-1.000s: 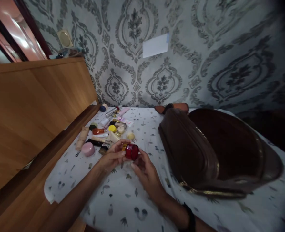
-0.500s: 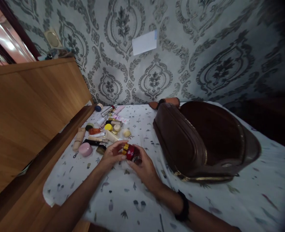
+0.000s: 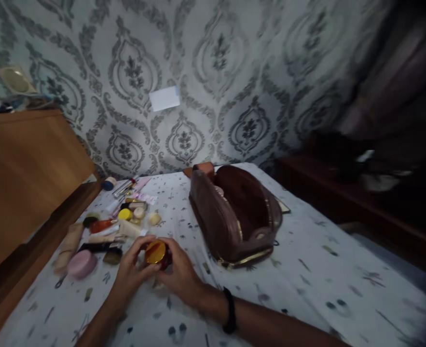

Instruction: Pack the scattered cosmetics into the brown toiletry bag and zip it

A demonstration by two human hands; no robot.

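Note:
A small red cream jar [image 3: 156,253] with a shiny gold lid is held between both hands above the patterned sheet. Curled around the left side of the jar are the fingers of my left hand [image 3: 135,265]. My right hand [image 3: 178,272] grips it from the right, with a dark band on that wrist. The gold lid faces up toward me. Just left of the hands lie a makeup brush [image 3: 113,256], a pink round container [image 3: 81,264] and a cream-coloured tube [image 3: 131,228]. An open brown bag [image 3: 213,221] stands to the right of the hands.
Several more cosmetics, among them a yellow-lidded jar [image 3: 125,214], an orange bottle [image 3: 102,225] and a beige tube [image 3: 69,246], lie at the left. A wooden cabinet [image 3: 28,168] borders that side. The patterned wall [image 3: 216,58] rises behind.
My view has swung to the right, so the bag and cosmetics appear further left. The jar has turned in my hands, and its gold lid now faces me.

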